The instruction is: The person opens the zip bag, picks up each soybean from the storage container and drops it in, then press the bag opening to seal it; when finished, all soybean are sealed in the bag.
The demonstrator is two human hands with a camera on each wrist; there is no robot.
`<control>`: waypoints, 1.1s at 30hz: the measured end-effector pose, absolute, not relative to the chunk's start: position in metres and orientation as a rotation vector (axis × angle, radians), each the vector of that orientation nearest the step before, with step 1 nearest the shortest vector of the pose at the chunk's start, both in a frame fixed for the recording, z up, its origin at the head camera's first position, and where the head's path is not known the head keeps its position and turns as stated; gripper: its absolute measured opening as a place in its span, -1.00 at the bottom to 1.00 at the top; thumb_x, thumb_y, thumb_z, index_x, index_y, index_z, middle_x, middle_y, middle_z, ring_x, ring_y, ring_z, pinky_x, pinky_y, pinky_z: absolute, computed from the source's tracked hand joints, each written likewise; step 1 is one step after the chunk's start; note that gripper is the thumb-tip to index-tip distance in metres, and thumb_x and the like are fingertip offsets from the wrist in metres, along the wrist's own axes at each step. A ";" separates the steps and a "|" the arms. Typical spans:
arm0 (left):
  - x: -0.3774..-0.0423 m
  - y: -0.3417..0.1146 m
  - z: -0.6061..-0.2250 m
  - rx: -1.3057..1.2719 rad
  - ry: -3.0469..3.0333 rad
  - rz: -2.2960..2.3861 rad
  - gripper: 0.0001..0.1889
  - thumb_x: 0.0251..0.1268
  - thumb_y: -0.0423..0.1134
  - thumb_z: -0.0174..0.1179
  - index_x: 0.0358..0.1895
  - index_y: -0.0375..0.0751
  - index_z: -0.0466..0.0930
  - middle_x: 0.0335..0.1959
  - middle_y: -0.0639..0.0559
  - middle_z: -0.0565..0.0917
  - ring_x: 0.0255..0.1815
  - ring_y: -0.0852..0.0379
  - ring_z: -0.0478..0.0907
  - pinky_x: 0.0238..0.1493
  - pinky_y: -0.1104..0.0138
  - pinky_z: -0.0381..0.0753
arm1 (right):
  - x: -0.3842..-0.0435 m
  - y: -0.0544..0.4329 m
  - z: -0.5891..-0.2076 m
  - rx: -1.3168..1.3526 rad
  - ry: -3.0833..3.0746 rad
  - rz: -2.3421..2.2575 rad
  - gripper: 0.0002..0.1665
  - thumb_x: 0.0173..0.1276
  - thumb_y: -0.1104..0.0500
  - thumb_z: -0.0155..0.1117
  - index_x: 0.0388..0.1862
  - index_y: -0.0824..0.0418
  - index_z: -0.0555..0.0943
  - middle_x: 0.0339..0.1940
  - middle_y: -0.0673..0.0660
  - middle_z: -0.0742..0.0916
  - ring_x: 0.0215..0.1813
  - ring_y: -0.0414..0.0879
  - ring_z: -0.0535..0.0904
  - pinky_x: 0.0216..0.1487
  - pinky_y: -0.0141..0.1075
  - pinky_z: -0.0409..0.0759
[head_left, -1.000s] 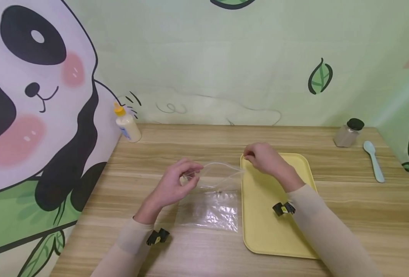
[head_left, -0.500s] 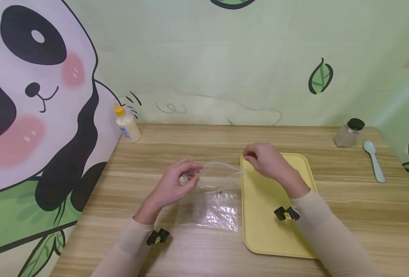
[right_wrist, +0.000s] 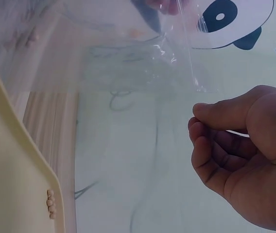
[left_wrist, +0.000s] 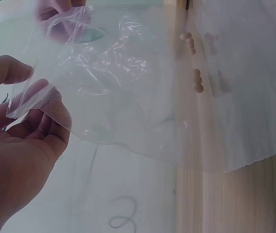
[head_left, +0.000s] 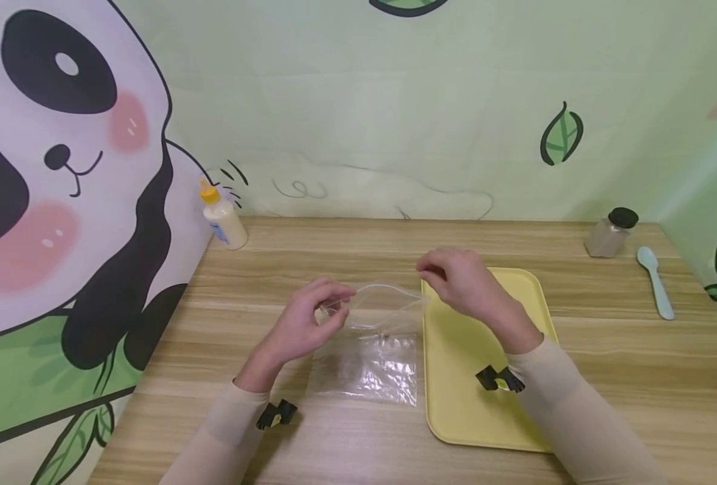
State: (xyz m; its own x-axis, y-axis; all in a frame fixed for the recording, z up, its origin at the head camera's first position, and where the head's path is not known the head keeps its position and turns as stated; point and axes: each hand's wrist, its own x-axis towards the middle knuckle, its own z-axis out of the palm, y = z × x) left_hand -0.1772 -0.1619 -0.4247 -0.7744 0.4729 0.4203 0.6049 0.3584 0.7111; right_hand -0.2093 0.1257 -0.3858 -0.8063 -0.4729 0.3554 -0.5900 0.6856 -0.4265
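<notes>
With thumb and fingers, the left hand (head_left: 310,320) grips the left corner of the mouth of a clear zip-lock bag (head_left: 367,374). The bag's mouth gapes, and its lower part lies on the table. Apart from the bag, the right hand (head_left: 464,283) hovers over the far left corner of a yellow tray (head_left: 488,428). In the right wrist view its fingers are curled with the thumb against the fingertips, nothing visible between them. Small tan bead-like clusters (left_wrist: 198,80) show through the film in the left wrist view. Another tan cluster (right_wrist: 51,204) is by the tray's edge.
A glue bottle (head_left: 226,222) with a yellow cap stands at the back left of the wooden table (head_left: 346,252). At the back right are a black-lidded jar (head_left: 610,236) and a pale blue spoon (head_left: 657,283). Painted walls bound the table's back and sides.
My right hand has shifted a little to the left, closer to the bag's right corner. The left hand and the bag have stayed in place.
</notes>
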 end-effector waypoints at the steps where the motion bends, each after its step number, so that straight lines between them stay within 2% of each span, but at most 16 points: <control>1: -0.177 -0.162 -0.425 -0.987 -2.468 -1.390 -0.70 0.19 -0.44 0.23 0.02 -0.32 0.60 -0.13 -0.17 0.65 -0.20 0.13 0.59 -0.08 0.36 0.70 | -0.209 0.125 -0.385 0.865 -2.663 0.789 -0.90 0.31 0.31 0.28 -0.24 0.24 0.72 -0.30 0.12 0.77 -0.29 -0.08 0.67 -0.25 -0.21 0.69; 15: -0.178 -0.161 -0.423 -0.986 -2.469 -1.389 -0.71 0.20 -0.44 0.23 0.01 -0.32 0.60 -0.13 -0.18 0.65 -0.20 0.13 0.59 -0.08 0.36 0.69 | -0.199 0.106 -0.377 1.034 -2.481 0.823 -0.94 0.24 0.33 0.36 -0.30 0.23 0.71 -0.42 0.06 0.73 -0.40 -0.20 0.56 -0.39 -0.36 0.62; 22: -0.178 -0.162 -0.422 -0.987 -2.475 -1.393 -0.70 0.19 -0.44 0.22 0.01 -0.39 0.59 -0.12 -0.16 0.65 -0.19 0.12 0.59 -0.08 0.35 0.70 | -0.193 0.096 -0.377 1.150 -2.398 0.858 -0.93 0.22 0.34 0.38 -0.30 0.25 0.70 -0.41 0.07 0.75 -0.40 -0.21 0.60 -0.38 -0.42 0.65; 33: -0.177 -0.162 -0.423 -0.993 -2.469 -1.389 -0.70 0.20 -0.44 0.23 0.02 -0.39 0.59 -0.10 -0.17 0.65 -0.19 0.11 0.59 -0.08 0.35 0.70 | -0.186 0.083 -0.380 1.251 -2.365 0.873 -0.92 0.22 0.36 0.35 -0.29 0.27 0.69 -0.36 0.08 0.74 -0.36 -0.19 0.63 -0.32 -0.49 0.66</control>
